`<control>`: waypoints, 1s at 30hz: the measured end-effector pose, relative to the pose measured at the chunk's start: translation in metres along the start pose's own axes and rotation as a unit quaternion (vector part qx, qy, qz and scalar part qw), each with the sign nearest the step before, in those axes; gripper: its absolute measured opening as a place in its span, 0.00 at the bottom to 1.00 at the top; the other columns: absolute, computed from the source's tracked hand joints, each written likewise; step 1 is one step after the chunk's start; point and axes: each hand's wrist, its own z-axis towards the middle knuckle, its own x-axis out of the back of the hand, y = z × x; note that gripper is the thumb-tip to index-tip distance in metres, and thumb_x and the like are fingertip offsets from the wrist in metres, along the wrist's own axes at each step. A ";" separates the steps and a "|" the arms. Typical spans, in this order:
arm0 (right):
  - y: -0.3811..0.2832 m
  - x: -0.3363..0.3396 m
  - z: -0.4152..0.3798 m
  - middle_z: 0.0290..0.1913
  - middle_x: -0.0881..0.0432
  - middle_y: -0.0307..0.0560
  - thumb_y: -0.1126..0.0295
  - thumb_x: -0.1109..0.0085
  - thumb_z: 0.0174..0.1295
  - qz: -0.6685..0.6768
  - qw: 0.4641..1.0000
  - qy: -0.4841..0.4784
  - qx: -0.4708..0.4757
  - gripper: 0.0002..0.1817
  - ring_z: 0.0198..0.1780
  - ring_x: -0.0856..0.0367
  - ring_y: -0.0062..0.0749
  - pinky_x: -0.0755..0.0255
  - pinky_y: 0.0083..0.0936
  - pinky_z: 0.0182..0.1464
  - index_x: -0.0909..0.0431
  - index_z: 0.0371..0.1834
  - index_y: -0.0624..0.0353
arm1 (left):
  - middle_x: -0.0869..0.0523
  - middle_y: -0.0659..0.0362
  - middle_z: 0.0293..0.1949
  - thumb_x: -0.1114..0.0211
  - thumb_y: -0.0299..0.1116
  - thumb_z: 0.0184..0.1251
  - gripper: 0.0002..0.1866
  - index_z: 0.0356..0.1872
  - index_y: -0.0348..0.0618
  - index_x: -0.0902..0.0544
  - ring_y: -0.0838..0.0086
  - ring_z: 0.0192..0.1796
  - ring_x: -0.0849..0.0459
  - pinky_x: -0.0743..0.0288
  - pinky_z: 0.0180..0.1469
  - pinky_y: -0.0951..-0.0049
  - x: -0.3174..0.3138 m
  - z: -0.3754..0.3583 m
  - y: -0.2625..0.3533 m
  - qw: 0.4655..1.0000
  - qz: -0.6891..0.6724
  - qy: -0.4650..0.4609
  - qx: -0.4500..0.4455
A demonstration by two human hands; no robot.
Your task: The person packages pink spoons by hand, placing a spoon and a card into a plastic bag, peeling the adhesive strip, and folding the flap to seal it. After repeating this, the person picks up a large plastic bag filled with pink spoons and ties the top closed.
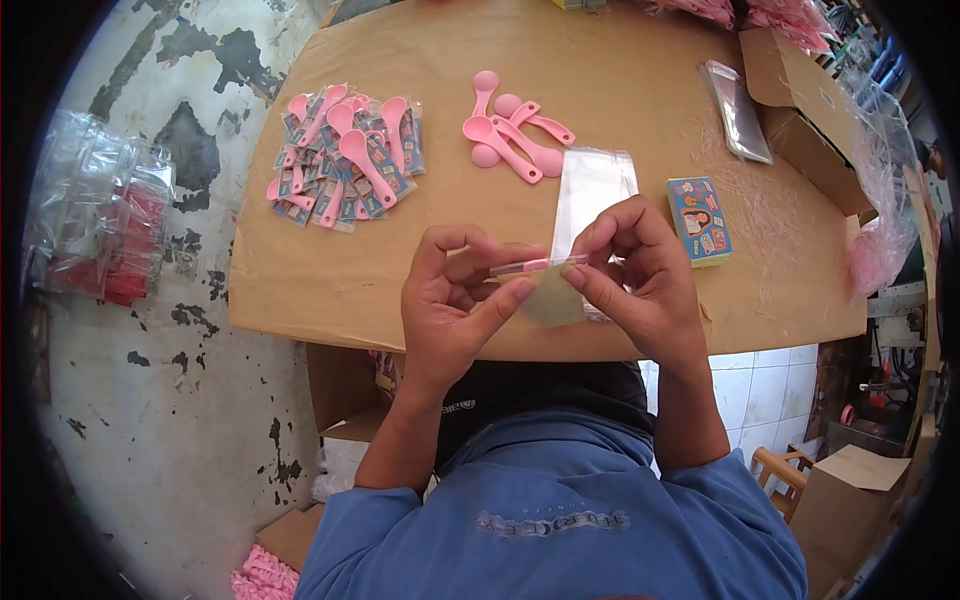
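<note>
My left hand (462,295) and my right hand (640,275) are close together above the table's near edge. Between them is a small clear plastic packet (537,266), seen nearly edge-on, with something pink inside. Both thumbs and fingers pinch it, one hand at each side. A pale yellowish flap (555,300) hangs below it, blurred. Just beyond my hands lies a stack of clear plastic bags (597,185), partly covered by my right hand. Right of that hand is a blue box of printed cards (702,222).
Loose pink spoons (500,140) lie beyond my hands on the brown table (380,290). A heap of bagged spoons with cards (345,155) is at left. More clear bags (737,110) and an open cardboard box (810,110) are at right. Plastic-wrapped bundles (100,215) stand far left.
</note>
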 end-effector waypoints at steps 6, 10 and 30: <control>0.000 -0.002 -0.002 0.45 0.19 0.36 0.79 0.26 0.66 0.002 0.998 -0.004 0.063 0.18 0.37 0.26 0.10 0.34 0.12 0.35 0.23 0.55 0.59 | 0.09 0.42 0.54 0.28 0.16 0.71 0.20 0.62 0.33 0.19 0.63 0.58 0.09 0.14 0.60 0.69 0.023 -0.002 -0.004 0.969 0.207 -0.134 -0.008; -0.014 0.010 0.000 0.45 0.17 0.43 0.77 0.26 0.64 -0.320 0.938 -0.006 0.133 0.14 0.39 0.18 0.25 0.27 0.24 0.38 0.17 0.50 0.61 | 0.08 0.46 0.54 0.29 0.19 0.73 0.17 0.61 0.35 0.18 0.67 0.58 0.09 0.16 0.61 0.68 0.036 0.011 0.005 0.969 0.198 -0.032 -0.147; 0.003 0.018 -0.013 0.42 0.18 0.45 0.75 0.28 0.63 -0.477 0.852 0.132 0.171 0.05 0.41 0.17 0.40 0.25 0.36 0.40 0.11 0.41 0.59 | 0.09 0.53 0.45 0.43 0.37 0.85 0.16 0.57 0.33 0.17 0.74 0.45 0.11 0.21 0.42 0.75 0.058 -0.006 0.010 0.974 0.218 0.061 0.020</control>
